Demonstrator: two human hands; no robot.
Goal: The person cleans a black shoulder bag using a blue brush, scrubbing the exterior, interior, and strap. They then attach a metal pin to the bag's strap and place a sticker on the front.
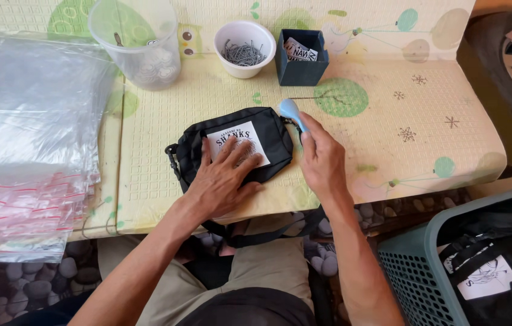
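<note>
A small black pouch bag (pixel 271 136) with a white printed label lies flat on a pale yellow foam mat (pixel 389 102). My left hand (pixel 223 178) rests palm down on the bag's lower front, fingers spread over the label. My right hand (pixel 322 160) sits at the bag's right edge and grips a tool with a light blue rounded handle (pixel 290 110), which points up toward the bag's top right corner. The bag's black strap (pixel 256 236) hangs off the mat's front edge over my lap.
At the back stand a clear plastic tub (pixel 138 45), a white bowl of metal pins (pixel 244 48) and a dark blue box of tags (pixel 302 57). A stack of clear zip bags (pixel 23 151) lies left. A teal basket (pixel 416 265) holding black bags sits lower right.
</note>
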